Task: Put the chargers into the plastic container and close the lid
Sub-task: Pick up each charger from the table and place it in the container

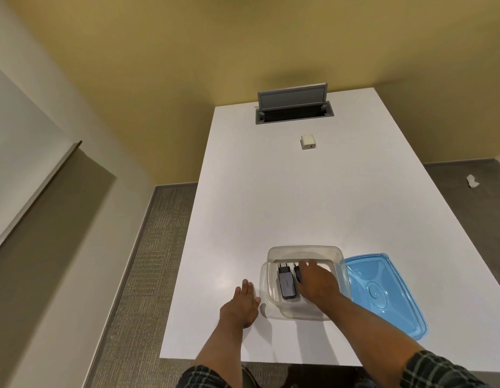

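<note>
While right hand (317, 281) reaches down into clear plastic container (272, 254), I read step as setting second black charger (298, 273) beside grey charger (286, 284) already lying flat inside, prongs pointing far. Grasp on black charger: cannot tell, fingers cover it. Left hand (240, 306) flat, released, on white table (271, 191) just left of container, likely steadying. Blue lid (383, 292) parked near right, touching container, ready for closing. White cube charger (307, 142) waits far, near open cable hatch (293, 107). Black charger mostly hidden.

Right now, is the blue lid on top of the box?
No, the blue plastic lid lies on the white table beside the open clear plastic container.
</note>
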Demonstrator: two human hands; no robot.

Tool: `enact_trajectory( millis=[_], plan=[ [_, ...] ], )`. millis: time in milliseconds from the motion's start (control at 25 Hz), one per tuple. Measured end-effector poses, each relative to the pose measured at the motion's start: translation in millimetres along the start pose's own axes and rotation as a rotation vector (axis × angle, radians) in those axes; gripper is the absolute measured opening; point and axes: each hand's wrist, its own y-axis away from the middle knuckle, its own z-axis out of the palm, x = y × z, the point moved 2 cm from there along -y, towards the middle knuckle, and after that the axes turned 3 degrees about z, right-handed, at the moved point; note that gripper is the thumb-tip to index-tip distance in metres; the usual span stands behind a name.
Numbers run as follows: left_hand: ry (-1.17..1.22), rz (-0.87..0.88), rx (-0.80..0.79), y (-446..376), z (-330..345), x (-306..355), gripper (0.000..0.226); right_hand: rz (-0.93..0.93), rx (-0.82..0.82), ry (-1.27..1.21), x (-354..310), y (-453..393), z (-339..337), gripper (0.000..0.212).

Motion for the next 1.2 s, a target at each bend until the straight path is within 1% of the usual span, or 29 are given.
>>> enact_trajectory(
  millis=[240, 320, 400, 600, 720, 840, 1000, 1080, 1200],
  plan=[
    [-0.143, -0.019, -0.018, -9.0, -4.7, 0.0, 0.062, 0.016, -0.028, -0.049, 1.3, -3.2, 5.5, 0.051],
    [-0.186, -0.013, -0.002, -10.0, -8.1, 2.4, 0.062, 0.013, -0.029, -0.046, 2.1, -3.0, 7.6, 0.057],
    [-0.227, -0.008, 0.018, -10.5, -10.8, 3.4, 0.062, 0.007, -0.016, -0.058, 2.5, -2.4, 9.3, 0.055],
    [-0.242, -0.022, 0.048, -7.5, -22.2, 4.3, 0.059, -0.006, 0.002, -0.038, 5.5, -2.6, 3.9, 0.044],
    [-0.269, -0.003, 0.119, -4.8, -35.4, 6.6, 0.049, -0.028, 0.045, 0.019, 8.1, -5.4, -9.0, 0.033],
    [-0.287, 0.018, 0.202, -5.4, -53.0, 7.5, 0.04, -0.094, 0.079, 0.144, 12.4, -9.9, -20.5, 0.03],
    [-0.326, 0.054, 0.317, -10.1, -83.1, 11.5, 0.035, -0.189, 0.192, 0.236, 14.9, -13.8, -33.8, 0.018],
    [-0.343, 0.065, 0.382, -14.5, -98.1, 15.0, 0.033, -0.21, 0.249, 0.234, 13.3, -17.0, -42.0, 0.018],
    [-0.326, 0.084, 0.44, -23.2, -117.8, 19.0, 0.033, -0.213, 0.32, 0.199, 12.6, -26.7, -53.6, 0.027]
  ],
)
